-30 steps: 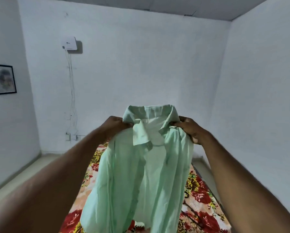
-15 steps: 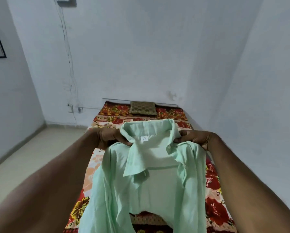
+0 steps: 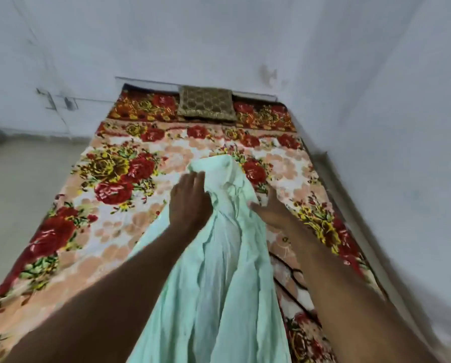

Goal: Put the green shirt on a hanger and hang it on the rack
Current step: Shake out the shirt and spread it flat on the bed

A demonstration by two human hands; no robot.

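Observation:
The pale green shirt [image 3: 219,271] lies lengthwise on the bed, its collar end [image 3: 216,166] pointing toward the far wall and its body running back to the bottom of the view. My left hand [image 3: 189,203] rests flat on the shirt's left shoulder area with fingers stretched forward. At the shirt's right edge my right hand [image 3: 273,210] lies on the blanket, fingers extended and thumb touching the cloth. Neither hand is curled around the fabric. No hanger or rack is visible.
The bed carries a floral blanket [image 3: 114,200] in red, yellow and peach. A brown patterned pillow [image 3: 206,103] sits at the head against the far wall. A white wall [image 3: 389,153] runs close along the bed's right side. Bare floor [image 3: 23,184] lies to the left.
The shirt was held up in the air by its collar with both hands. It has come down onto the bed, and both hands have flattened out. The view has tilted downward.

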